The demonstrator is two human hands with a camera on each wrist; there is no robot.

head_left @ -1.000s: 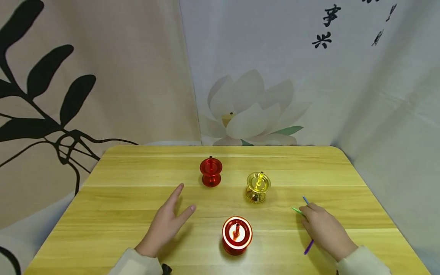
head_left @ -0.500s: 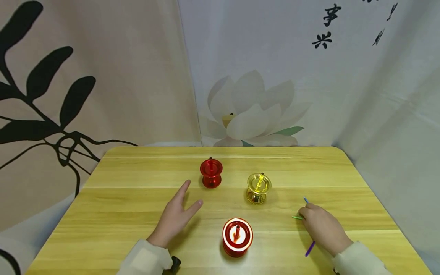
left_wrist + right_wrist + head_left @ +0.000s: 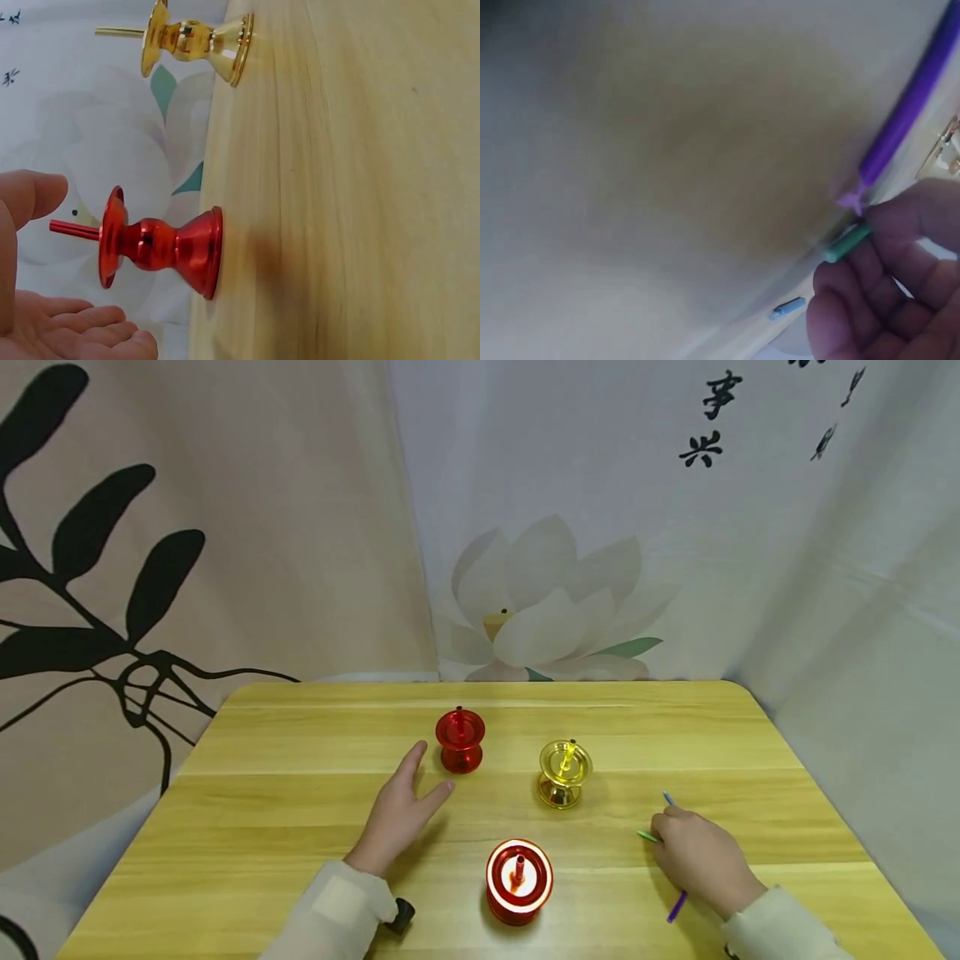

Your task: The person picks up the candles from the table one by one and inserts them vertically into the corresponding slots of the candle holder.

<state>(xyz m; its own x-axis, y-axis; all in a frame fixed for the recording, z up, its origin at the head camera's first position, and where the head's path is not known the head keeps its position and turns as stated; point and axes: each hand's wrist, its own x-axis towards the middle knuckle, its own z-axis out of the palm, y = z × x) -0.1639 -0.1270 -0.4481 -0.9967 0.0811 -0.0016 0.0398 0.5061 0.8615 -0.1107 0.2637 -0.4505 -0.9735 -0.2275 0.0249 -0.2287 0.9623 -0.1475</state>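
Note:
My left hand (image 3: 401, 814) reaches with thumb and fingers spread beside the far red candle holder (image 3: 460, 739), not touching it. In the left wrist view, this red candle holder (image 3: 150, 244) has a dish, a flared base and a thin central spike. My right hand (image 3: 701, 860) is low over the table and pinches a thin green stick (image 3: 847, 241) between thumb and fingers. A purple stick (image 3: 907, 105) with a paler, ragged tip lies partly under that hand. Just past the fingers lies a blue stick (image 3: 668, 797), mostly hidden.
A gold candle holder (image 3: 560, 772) stands right of the far red one. Another red candle holder (image 3: 517, 885) is nearer, between my forearms. The wooden table (image 3: 300, 735) ends at a printed curtain (image 3: 570, 568) behind.
My left hand has moved forward and right, closer to the far red candle holder. The right hand has shifted only slightly, its fingers drawing in around the green stick.

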